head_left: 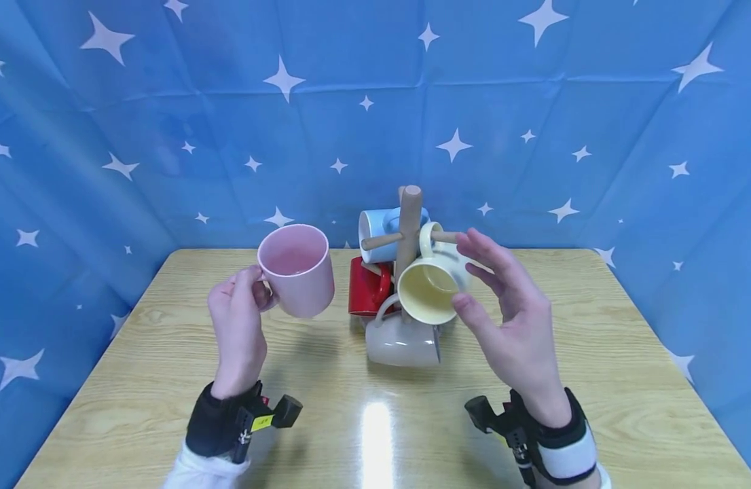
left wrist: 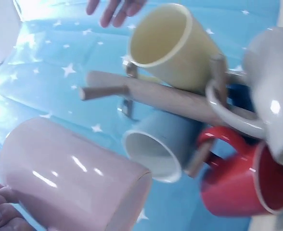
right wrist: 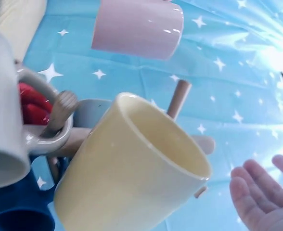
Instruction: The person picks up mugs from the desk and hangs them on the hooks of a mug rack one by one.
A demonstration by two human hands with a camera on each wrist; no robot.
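My left hand (head_left: 237,333) pinches the handle of a pink mug (head_left: 305,288), held upright above the table to the left of a wooden mug tree (head_left: 410,210). A pale yellow mug (head_left: 429,292) hangs by its handle from a peg on the tree's right side, mouth tilted outward. Beside it is my right hand (head_left: 522,319), fingers spread and holding nothing; the right wrist view shows a gap between fingertips and mug. Light blue (head_left: 381,253), red (head_left: 363,288) and greyish-white (head_left: 403,343) mugs also hang on the tree.
A dark blue mug (right wrist: 21,214) hangs low on the tree, seen in the right wrist view. One bare peg (head_left: 380,242) points left toward the pink mug. The wooden table (head_left: 168,380) ends at a blue curtain (head_left: 351,81) with white stars.
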